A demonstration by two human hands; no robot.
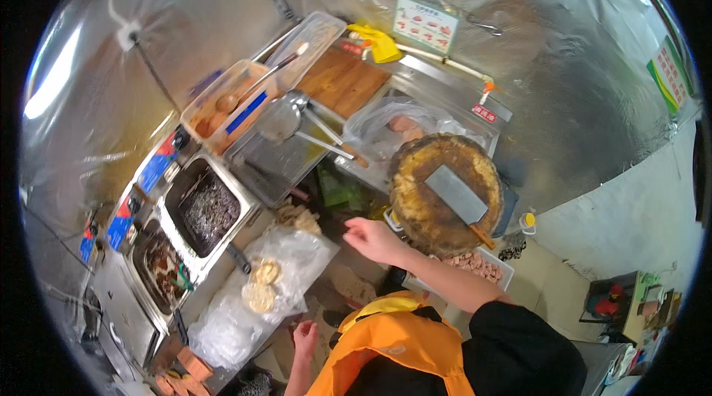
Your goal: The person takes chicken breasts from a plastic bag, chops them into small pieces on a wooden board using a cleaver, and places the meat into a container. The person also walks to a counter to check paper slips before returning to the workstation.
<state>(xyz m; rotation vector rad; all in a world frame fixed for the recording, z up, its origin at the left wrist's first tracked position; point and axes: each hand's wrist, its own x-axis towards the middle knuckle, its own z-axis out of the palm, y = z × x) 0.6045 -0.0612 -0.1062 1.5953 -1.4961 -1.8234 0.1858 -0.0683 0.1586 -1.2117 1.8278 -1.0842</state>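
My right hand (368,239) reaches over the gap between the counters, loosely bent, its fingers apart and nothing seen in it. Just right of it stands a thick round chopping block (415,188) with a cleaver (456,193) lying flat on top. Low in the picture, my left hand (304,337) hangs beside the left counter's edge; its fingers are slightly curled, with nothing visible in them. Nearest to it, on clear plastic sheeting (222,324), lie round flat breads (261,295).
Two steel wells (211,207) with dark food sit at left. Behind them are a strainer ladle (278,120), a plastic tub (222,105) and a wooden board (337,84). A bag of raw meat (404,127) lies in the sink. Diced meat (475,265) fills a tray below the block.
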